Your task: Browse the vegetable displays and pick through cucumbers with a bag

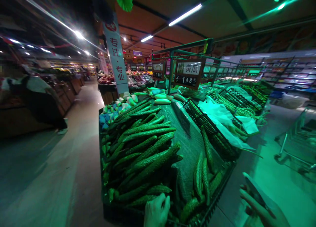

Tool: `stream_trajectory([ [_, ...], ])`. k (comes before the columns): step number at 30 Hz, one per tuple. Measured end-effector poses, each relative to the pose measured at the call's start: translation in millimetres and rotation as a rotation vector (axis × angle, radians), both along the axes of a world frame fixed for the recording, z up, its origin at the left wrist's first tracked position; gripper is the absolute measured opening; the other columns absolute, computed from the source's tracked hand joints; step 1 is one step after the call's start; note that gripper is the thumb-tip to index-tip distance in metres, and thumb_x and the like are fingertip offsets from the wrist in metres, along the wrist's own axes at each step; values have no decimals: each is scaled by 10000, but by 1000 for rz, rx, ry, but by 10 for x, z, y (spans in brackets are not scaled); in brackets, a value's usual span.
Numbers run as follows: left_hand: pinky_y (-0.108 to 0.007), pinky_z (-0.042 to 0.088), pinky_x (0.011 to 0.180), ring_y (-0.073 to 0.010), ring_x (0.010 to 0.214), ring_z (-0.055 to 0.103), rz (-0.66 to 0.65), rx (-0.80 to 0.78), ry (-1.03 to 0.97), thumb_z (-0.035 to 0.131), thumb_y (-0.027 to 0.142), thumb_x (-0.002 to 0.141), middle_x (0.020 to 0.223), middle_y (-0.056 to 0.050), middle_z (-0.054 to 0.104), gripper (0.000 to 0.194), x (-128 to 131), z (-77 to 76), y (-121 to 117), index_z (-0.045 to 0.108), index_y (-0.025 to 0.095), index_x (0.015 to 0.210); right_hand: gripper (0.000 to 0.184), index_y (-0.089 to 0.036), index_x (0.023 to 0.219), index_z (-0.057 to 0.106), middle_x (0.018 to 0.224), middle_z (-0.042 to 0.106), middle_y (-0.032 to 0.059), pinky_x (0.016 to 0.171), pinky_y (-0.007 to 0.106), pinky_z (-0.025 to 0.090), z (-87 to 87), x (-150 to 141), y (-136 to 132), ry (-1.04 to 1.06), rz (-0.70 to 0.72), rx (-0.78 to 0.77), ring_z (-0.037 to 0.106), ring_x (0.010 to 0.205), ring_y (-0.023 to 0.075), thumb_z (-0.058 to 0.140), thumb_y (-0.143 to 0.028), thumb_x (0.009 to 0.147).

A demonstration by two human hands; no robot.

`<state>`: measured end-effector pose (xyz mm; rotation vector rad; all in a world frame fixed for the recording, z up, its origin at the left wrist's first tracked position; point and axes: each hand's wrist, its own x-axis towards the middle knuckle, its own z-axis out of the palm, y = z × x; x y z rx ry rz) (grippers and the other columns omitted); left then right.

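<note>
My left hand [157,210] is at the near edge of the produce stand, its fingers curled beside the lower cucumbers [159,189]. Whether anything is inside its grip is hidden. At the lower right, my right hand [263,207] is away from the stand, its fingers around a flat, dark, pale-edged object [255,190] that looks like a phone. A large pile of long, bumpy cucumbers [145,148] fills the stand's left side. Several looser cucumbers [202,174] lie at its lower right, by the mesh lining [190,154].
A black plastic crate [209,131] and pale plastic bags [222,118] lie right of the cucumbers. Behind them stands a price sign [189,73]. A shopping cart [296,144] is at the right. On the left, a person in a dark apron [34,95] is in the aisle.
</note>
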<state>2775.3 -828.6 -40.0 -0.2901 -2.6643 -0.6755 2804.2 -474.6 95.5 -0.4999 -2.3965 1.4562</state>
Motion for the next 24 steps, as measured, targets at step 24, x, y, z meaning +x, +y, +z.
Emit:
stream_trajectory([
  [24,-193,451,550,-143,660,730,36,-192,-134,506,199,955,784,19,777,260,-119,11,228,749,258,884,699,-189,1451,497,879,663,29,639,301,523,167,-134,-359,8,269,-45,585,671,171,593,-523,845],
])
